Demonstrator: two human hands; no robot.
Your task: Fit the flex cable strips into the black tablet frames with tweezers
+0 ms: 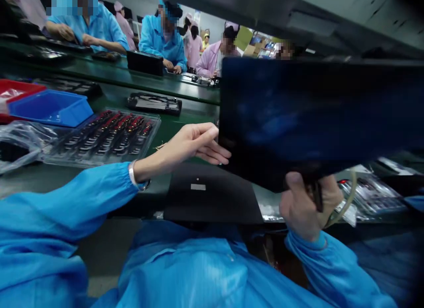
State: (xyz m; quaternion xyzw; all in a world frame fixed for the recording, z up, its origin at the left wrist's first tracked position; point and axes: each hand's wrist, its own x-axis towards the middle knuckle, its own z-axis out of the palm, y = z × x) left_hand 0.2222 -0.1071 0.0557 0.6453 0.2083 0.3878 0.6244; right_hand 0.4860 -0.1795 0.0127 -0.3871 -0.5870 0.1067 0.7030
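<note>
A large, glossy black flat panel (298,114), like a screen, is raised and tilted in front of me on the right, slightly blurred. My right hand (306,206) grips its lower edge, with the thumb on the near face. A small dark piece shows between the fingers of that hand; I cannot make out what it is. My left hand (207,144) is at the panel's left edge with its fingers stretched out, and the fingertips overlap the edge. Beneath the panel, a black mat (215,195) with a small pale label lies at the bench's front edge.
Left on the green bench (195,111) are a clear tray (109,138) of small parts, a blue bin (51,108), a red bin (20,89) and plastic bags. An opened device (154,103) lies behind. More trays (374,193) stand right, near a pale cable (347,197). Several co-workers sit opposite.
</note>
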